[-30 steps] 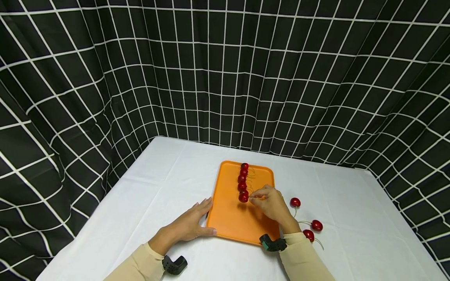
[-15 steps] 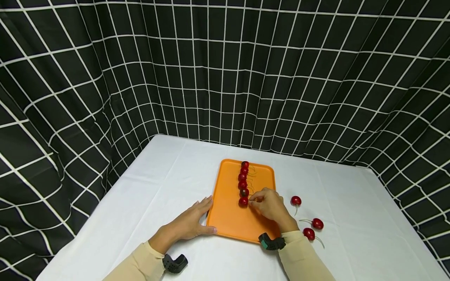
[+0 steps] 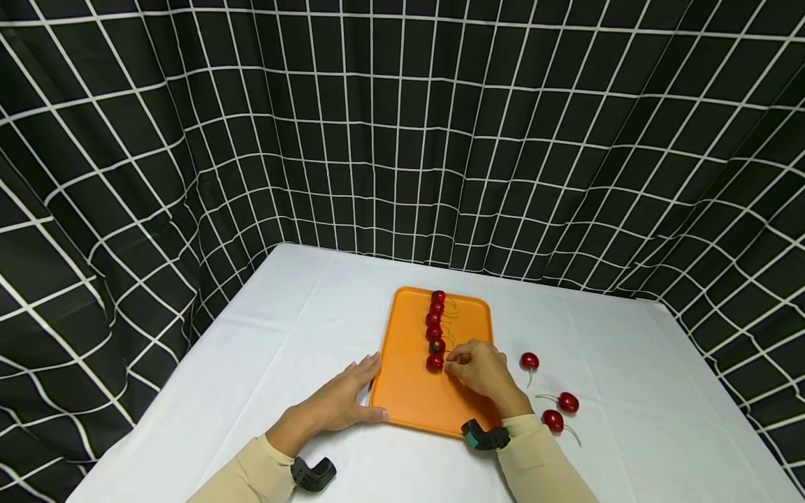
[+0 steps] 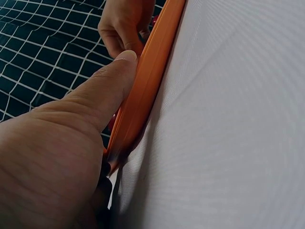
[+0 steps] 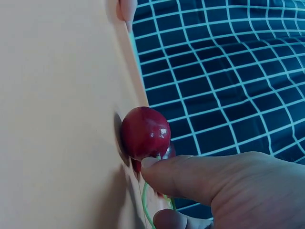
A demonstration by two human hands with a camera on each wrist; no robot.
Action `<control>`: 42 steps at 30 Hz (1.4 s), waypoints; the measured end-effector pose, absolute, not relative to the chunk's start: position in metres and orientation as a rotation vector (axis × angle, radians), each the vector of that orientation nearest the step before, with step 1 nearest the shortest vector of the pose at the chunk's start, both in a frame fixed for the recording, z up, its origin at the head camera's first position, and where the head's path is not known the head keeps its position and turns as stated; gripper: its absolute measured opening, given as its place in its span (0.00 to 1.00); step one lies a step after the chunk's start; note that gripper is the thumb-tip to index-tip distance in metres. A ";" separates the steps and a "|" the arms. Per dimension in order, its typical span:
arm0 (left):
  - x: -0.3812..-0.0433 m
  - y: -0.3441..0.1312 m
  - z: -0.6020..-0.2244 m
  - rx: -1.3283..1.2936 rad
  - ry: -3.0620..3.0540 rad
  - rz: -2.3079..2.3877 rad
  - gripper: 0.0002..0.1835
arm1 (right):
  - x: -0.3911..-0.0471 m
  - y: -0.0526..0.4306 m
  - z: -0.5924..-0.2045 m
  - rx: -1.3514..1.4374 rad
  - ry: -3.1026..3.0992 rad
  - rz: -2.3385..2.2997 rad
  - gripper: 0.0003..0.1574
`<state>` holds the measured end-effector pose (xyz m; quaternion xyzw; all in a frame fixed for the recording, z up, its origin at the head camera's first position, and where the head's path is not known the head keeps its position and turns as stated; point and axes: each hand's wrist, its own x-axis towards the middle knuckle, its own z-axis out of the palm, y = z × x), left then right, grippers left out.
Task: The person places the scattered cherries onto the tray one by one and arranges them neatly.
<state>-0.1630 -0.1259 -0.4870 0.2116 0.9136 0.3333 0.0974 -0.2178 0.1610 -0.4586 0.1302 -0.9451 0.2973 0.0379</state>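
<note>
An orange tray [image 3: 415,398] holds a row of red cherries [image 3: 434,318], their thin stems trailing right. My right hand [image 3: 484,370] is at the front end of the row, thumb and fingers closed at the stem of the nearest cherry [image 3: 434,362]. In the right wrist view this cherry [image 5: 145,133] sits low against the tray surface, with the thumb tip right at its stem base. My left hand [image 3: 339,398] rests at the tray's near left corner, fingers straight along the left side and thumb on the front rim. In the left wrist view its thumb [image 4: 105,86] lies against the orange rim.
Several more cherries lie right of the tray: one cherry [image 3: 530,361] farther back, another [image 3: 568,402] at the right, and one [image 3: 553,420] near the right sleeve [image 3: 541,461]. A white cloth [image 3: 264,328] covers the table, and a black gridded curtain [image 3: 402,140] surrounds it.
My right hand has brought the front cherry down and toward me to the end of the row, then shifted only slightly. The left hand has stayed put.
</note>
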 end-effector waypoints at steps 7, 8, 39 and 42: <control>-0.162 -0.126 -0.487 0.627 2.707 0.981 0.56 | -0.216 0.162 -0.455 0.391 -2.944 0.908 0.05; -0.162 -0.126 -0.487 0.627 2.708 0.980 0.56 | -0.216 0.162 -0.455 0.392 -2.948 0.907 0.05; -0.161 -0.127 -0.484 0.631 2.700 0.986 0.56 | -0.217 0.167 -0.448 0.378 -2.978 0.924 0.03; -0.162 -0.128 -0.485 0.649 2.700 0.980 0.56 | -0.214 0.173 -0.441 0.367 -2.949 0.917 0.05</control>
